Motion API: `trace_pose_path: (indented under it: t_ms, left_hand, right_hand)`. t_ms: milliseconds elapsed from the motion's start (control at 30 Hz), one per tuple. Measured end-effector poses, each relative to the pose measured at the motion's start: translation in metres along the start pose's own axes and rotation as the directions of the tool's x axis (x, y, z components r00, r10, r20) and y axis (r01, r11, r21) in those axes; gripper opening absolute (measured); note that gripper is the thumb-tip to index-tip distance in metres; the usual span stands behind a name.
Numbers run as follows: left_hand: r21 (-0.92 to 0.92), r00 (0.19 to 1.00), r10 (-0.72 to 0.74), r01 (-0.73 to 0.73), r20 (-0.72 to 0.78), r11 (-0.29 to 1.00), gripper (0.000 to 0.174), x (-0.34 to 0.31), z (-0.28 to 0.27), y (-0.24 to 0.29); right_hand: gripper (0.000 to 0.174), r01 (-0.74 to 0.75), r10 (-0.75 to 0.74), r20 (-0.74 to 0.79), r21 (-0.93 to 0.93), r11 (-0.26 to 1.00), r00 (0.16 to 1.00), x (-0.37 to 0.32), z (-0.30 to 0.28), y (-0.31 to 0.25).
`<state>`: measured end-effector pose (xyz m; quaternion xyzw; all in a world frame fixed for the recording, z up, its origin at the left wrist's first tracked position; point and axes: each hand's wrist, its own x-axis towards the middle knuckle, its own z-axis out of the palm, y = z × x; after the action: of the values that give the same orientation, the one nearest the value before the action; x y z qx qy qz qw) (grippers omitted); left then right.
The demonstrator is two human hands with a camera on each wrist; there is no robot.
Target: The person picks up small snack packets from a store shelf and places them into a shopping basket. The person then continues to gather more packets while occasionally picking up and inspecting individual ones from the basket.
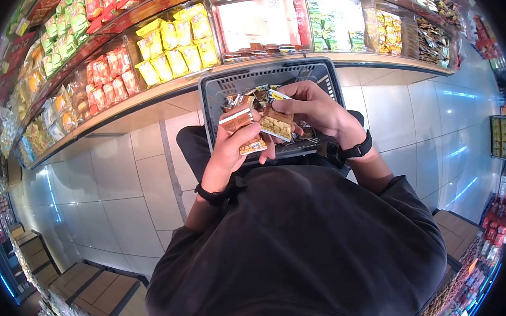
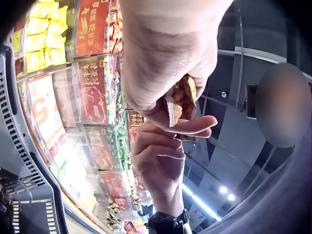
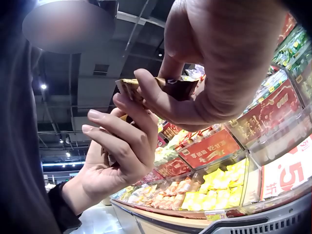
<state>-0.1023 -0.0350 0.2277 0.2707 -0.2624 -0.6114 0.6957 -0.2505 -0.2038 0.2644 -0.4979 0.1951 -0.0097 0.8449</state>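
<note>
In the head view my left hand (image 1: 225, 150) grips small brown snack packets, one wrapper (image 1: 236, 120) standing above the thumb and a nut-patterned end (image 1: 254, 146) showing below it. My right hand (image 1: 318, 107) pinches another brown and gold snack packet (image 1: 277, 126) by its upper end, thumb and forefinger on the wrapper. The left fingertips come up right at this packet's lower edge. Both hands are over a grey shopping basket (image 1: 211, 90) with more small packets inside. In the right wrist view the packet's edge (image 3: 129, 87) shows between the hands; its face is turned away.
The basket sits against the person's dark-clothed lap, before a display shelf edge (image 1: 152, 95). Yellow bags (image 1: 178, 47), red-and-white bags (image 1: 113, 73) and green packets (image 1: 326, 28) fill the bins. Tiled floor (image 1: 114, 219) lies either side, with wooden crates (image 1: 89, 281) behind.
</note>
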Motion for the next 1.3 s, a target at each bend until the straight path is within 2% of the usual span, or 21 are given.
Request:
trace_pose_path:
  t_ms: [67, 133, 167, 200, 233, 267, 300, 367, 400, 433, 500, 633, 700, 833, 1300]
  left_hand:
    - [0.034, 1.000, 0.016, -0.017, 0.018, 0.999, 0.019, 0.000, 0.002, 0.000]
    - [-0.056, 0.992, -0.007, 0.000, -0.124, 0.998, 0.033, 0.002, 0.011, 0.003]
    - [-0.053, 0.992, -0.004, -0.002, -0.124, 0.999, 0.033, 0.004, 0.007, 0.001]
    - [-0.061, 0.987, -0.059, 0.050, -0.151, 0.997, 0.039, 0.008, -0.001, -0.004]
    - [-0.072, 0.977, -0.114, 0.103, -0.179, 0.992, 0.045, 0.009, -0.005, -0.006]
    - [-0.073, 0.977, -0.114, 0.103, -0.178, 0.992, 0.037, 0.009, -0.001, -0.002]
    - [-0.071, 0.978, -0.112, 0.100, -0.178, 0.992, 0.037, 0.008, 0.000, -0.001]
    - [-0.032, 0.974, -0.086, 0.081, -0.212, 0.996, 0.023, 0.007, 0.003, 0.000]
    - [-0.095, 0.957, -0.058, 0.032, -0.286, 0.995, 0.012, 0.007, 0.003, -0.003]
    - [-0.094, 0.957, -0.058, 0.032, -0.286, 0.995, 0.012, 0.007, 0.004, -0.003]
    - [0.153, 0.949, 0.096, -0.052, -0.301, 0.987, 0.010, 0.006, 0.004, -0.003]
    - [0.091, 0.960, 0.114, -0.093, -0.257, 0.991, 0.010, 0.000, 0.018, 0.004]
    - [0.048, 0.984, 0.103, -0.097, -0.146, 0.994, 0.010, -0.003, 0.019, 0.006]
    - [0.073, 0.988, 0.125, -0.118, -0.096, 0.990, 0.011, -0.006, 0.021, 0.008]
    - [0.039, 0.987, 0.147, -0.145, -0.058, 0.989, 0.010, -0.007, 0.017, 0.007]
  right_hand:
    - [0.020, 0.005, -0.005, -0.011, -0.009, 1.000, 1.000, 0.000, 0.001, 0.000]
    - [0.012, 0.127, -0.128, -0.043, -0.033, 0.991, 0.991, -0.003, 0.005, -0.002]
    - [0.012, 0.129, -0.130, -0.040, -0.034, 0.991, 0.991, -0.004, 0.008, -0.004]
    - [0.010, 0.337, -0.338, 0.017, -0.148, 0.930, 0.941, -0.005, 0.011, -0.006]
    - [0.012, 0.529, -0.522, 0.097, -0.243, 0.813, 0.847, -0.006, 0.013, -0.008]
    - [0.019, 0.502, -0.459, 0.203, -0.316, 0.805, 0.865, -0.008, 0.006, -0.013]
    - [0.019, 0.504, -0.461, 0.206, -0.316, 0.804, 0.863, -0.009, 0.007, -0.017]
    - [0.021, 0.639, -0.566, 0.361, -0.639, 0.429, 0.741, -0.011, 0.010, -0.025]
    - [0.022, 0.596, -0.584, 0.298, -0.683, 0.421, 0.755, -0.013, 0.011, -0.023]
    - [0.022, 0.597, -0.585, 0.299, -0.683, 0.421, 0.754, -0.013, 0.012, -0.021]
    - [0.021, 0.528, -0.650, 0.211, -0.778, 0.341, 0.730, -0.014, 0.011, -0.019]
    - [0.019, 0.552, -0.693, 0.204, -0.767, 0.326, 0.692, -0.013, 0.007, -0.017]
    - [0.017, 0.584, -0.730, 0.182, -0.736, 0.344, 0.659, -0.010, 0.004, -0.015]
    - [0.016, 0.615, -0.762, 0.179, -0.714, 0.335, 0.622, -0.007, 0.003, -0.012]
    - [0.011, 0.618, -0.761, 0.172, -0.704, 0.348, 0.625, -0.005, 0.002, -0.009]
